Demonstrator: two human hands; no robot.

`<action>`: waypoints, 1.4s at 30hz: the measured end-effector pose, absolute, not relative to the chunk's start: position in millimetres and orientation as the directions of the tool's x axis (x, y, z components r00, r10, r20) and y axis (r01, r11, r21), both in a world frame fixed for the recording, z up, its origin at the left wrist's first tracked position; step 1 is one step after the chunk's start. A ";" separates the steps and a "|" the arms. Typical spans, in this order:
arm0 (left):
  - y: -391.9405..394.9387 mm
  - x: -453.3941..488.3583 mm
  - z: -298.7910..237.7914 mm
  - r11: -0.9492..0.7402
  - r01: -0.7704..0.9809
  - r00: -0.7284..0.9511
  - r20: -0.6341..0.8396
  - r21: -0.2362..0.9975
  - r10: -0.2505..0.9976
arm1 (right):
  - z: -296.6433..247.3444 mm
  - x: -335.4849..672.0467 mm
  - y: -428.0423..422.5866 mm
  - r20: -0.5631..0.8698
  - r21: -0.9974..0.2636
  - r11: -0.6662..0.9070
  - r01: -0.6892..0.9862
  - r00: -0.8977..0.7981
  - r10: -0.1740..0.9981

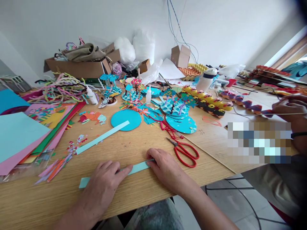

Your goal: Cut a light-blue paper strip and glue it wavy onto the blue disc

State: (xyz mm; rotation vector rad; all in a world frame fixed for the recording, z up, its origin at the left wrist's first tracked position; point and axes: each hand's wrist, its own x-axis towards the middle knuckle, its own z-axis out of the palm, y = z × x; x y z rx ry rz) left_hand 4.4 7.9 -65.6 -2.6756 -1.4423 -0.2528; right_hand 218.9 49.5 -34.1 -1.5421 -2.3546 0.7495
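A light blue paper strip [139,168] lies near the front edge of the wooden table. My left hand [103,182] rests over its left part, fingers curled and thumb pressing the paper down. At the strip's right end, my right hand [165,167] pinches it between thumb and forefinger. Beyond my hands, a second light blue strip [100,138] lies with its far end on a round blue paper disc [120,118]. Red-handled scissors [185,155] lie partly open just past my right hand.
Stacked coloured paper [21,137] and paper scraps [56,166] lie to the left. Glue bottles [91,95], paper fish [94,118] and decorated discs [174,107] sit farther back. A thin stick [208,154] reaches the front edge. Another person's hand [291,107] is at right.
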 end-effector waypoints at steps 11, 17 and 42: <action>9.4 5.3 -63.3 -0.557 0.830 0.545 0.173 0.023 0.820 | -36.1 216.3 47.5 -0.058 -0.502 0.322 0.803 -0.403 0.913; 5.5 4.4 -66.5 -0.552 0.834 0.544 0.175 -0.008 0.820 | -36.7 214.6 46.6 -0.042 -0.441 0.359 0.823 -0.419 0.907; 7.0 7.1 -62.3 -0.567 0.813 0.582 0.153 -0.133 0.799 | -46.4 206.1 3.6 0.380 -0.288 0.713 0.639 -0.607 0.698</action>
